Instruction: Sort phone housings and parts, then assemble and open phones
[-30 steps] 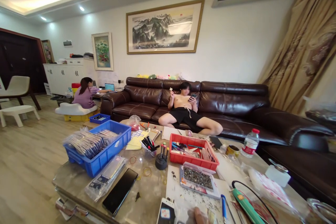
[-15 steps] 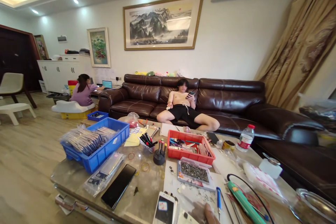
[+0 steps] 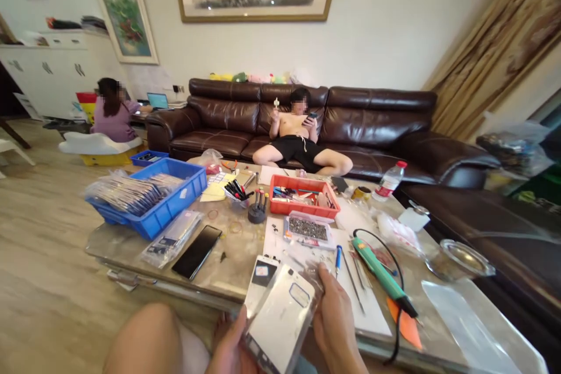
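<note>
The bench (image 3: 239, 252) spans the foreground. Left of the red tray (image 3: 298, 208) stands the blue bin (image 3: 166, 210), heaped with packets (image 3: 125, 194); just before the tray lies the screw box (image 3: 308, 229). Nearer the wearer than the tray, at the bench edge, is the phone (image 3: 280, 318), left hand (image 3: 232, 345) pinching its left side, right hand (image 3: 335, 310) clasping its right, where film (image 3: 312, 272) bunches. Stage, as judged: phone in hand, setting down left; whether the film is sealed is unclear.
</note>
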`<act>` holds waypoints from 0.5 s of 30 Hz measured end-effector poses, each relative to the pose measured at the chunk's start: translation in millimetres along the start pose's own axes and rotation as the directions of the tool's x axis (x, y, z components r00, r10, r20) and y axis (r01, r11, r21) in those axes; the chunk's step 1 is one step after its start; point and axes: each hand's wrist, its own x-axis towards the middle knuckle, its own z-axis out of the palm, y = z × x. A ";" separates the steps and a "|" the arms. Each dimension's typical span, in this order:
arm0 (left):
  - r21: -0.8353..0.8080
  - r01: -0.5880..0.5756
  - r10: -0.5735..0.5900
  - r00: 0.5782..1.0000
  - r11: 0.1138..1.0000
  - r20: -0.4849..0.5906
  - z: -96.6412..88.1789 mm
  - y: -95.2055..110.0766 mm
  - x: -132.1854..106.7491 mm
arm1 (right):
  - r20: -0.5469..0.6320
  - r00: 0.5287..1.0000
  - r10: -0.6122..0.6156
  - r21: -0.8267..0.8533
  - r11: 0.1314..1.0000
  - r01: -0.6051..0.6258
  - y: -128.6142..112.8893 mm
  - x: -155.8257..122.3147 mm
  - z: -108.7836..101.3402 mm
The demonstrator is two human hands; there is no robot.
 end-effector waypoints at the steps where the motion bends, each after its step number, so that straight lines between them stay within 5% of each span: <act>1: -0.019 0.015 -0.014 1.000 1.000 0.027 0.2 -1.1 0.0 | 0.002 1.000 0.012 0.014 1.000 -0.012 -0.8 -1.9 1.8; 9: -0.100 0.185 -0.168 0.973 0.978 0.158 1.0 -10.1 -7.8 | 0.023 0.999 0.035 0.057 0.998 -0.036 6.3 3.2 -2.0; 15: -0.008 0.012 -0.011 0.990 1.000 0.141 -1.2 -8.4 -15.6 | 0.047 0.999 -0.006 0.066 0.998 0.002 10.1 9.2 -3.1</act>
